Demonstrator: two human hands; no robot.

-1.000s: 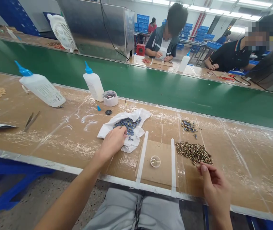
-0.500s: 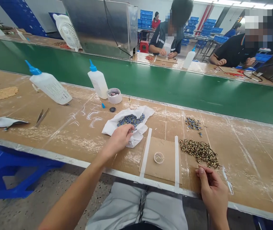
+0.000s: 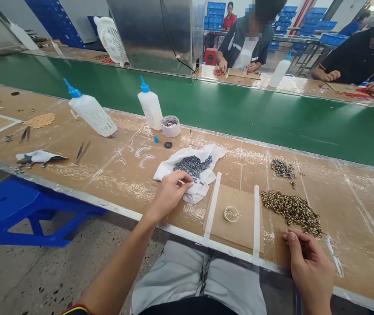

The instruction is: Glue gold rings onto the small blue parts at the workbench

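Right hand closest to me, thumb and forefinger nearly closed, can't tell if they've got a piece; brown-gold pile just past its fingertips. Left hand half curled, pinch barely parted, contents unclear; blue pieces on white paper just beyond it, heap running left-right, far nearer left than right.

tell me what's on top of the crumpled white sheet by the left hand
A heap of small blue pieces with yellow bits lies on the white sheet. The heap covers its own lower pieces and the sheet beneath; the left hand hides some of the near side.
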